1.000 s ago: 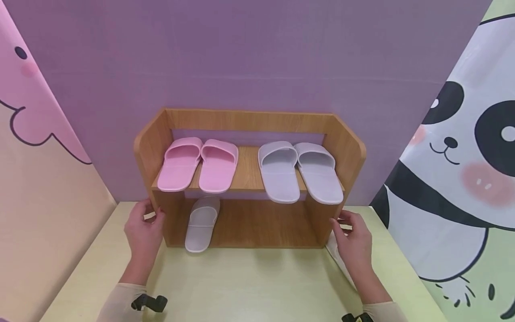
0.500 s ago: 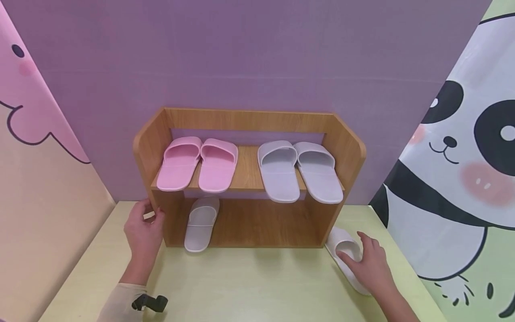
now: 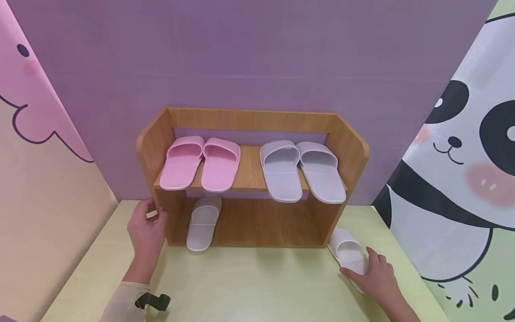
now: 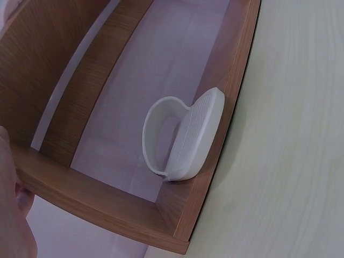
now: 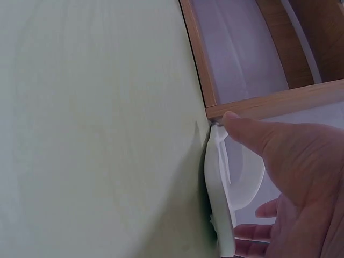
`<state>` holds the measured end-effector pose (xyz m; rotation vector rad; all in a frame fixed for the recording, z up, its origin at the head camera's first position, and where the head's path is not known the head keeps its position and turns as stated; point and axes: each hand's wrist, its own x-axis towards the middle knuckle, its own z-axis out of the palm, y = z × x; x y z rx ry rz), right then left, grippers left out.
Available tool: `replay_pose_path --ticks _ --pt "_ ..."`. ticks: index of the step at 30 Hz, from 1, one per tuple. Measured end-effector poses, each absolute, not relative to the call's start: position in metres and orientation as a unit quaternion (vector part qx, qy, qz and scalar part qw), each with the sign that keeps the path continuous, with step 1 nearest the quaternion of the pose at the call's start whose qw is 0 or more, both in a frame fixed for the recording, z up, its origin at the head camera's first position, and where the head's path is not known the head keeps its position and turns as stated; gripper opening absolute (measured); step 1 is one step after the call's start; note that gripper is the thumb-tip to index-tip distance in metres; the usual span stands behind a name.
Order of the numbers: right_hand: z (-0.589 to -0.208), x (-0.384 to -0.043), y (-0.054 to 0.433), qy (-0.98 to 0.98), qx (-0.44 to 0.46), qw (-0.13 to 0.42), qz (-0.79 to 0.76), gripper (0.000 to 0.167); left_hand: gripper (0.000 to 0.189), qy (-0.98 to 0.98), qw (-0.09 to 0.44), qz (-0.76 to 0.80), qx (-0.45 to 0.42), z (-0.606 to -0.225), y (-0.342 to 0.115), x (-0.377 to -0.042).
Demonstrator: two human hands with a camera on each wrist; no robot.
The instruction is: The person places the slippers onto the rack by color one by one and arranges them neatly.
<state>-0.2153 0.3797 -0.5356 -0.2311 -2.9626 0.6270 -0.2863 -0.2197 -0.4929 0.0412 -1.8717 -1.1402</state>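
A wooden shoe rack (image 3: 249,120) stands on the table, and my left hand (image 3: 146,228) pinches its left side panel. On the table just right of the rack lies a white slipper (image 3: 348,248), its toe close to the rack's front corner. My right hand (image 3: 378,277) spans this slipper near the heel, thumb at the left edge and fingers at the right. In the right wrist view the thumb (image 5: 244,129) overlaps the rack's corner. Another white slipper (image 3: 204,223) sits on the lower shelf at the left, toe inward.
The upper shelf bears a pair of pink slippers (image 3: 220,165) at left and a pair of pale grey-lilac slippers (image 3: 281,172) at right. A purple wall (image 3: 249,53) rises behind the rack. A panda-printed panel (image 3: 454,179) borders the table on the right.
My right hand has left the rack's right side and come down and right onto the white slipper on the table. My left hand stays on the rack.
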Motion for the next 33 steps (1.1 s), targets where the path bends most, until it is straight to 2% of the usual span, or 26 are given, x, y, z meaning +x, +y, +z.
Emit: replay_pose_path --ticks 15,21,27,33 --pt "-0.546 -0.207 0.385 -0.977 -0.088 0.035 0.19 0.121 0.024 -0.761 0.461 -0.457 0.015 -0.495 -0.22 -0.288" --pt "-0.547 -0.207 0.384 -0.979 -0.08 0.033 0.185 0.114 0.023 -0.761 0.461 -0.456 0.015 -0.495 -0.22 -0.288" --pt "-0.549 -0.211 0.383 -0.974 -0.097 0.017 0.206 0.114 0.024 -0.754 0.466 -0.463 0.014 -0.494 -0.219 -0.287" --pt "-0.552 -0.214 0.38 -0.964 -0.123 0.029 0.235 0.107 0.024 -0.752 0.467 -0.465 0.013 -0.493 -0.218 -0.287"
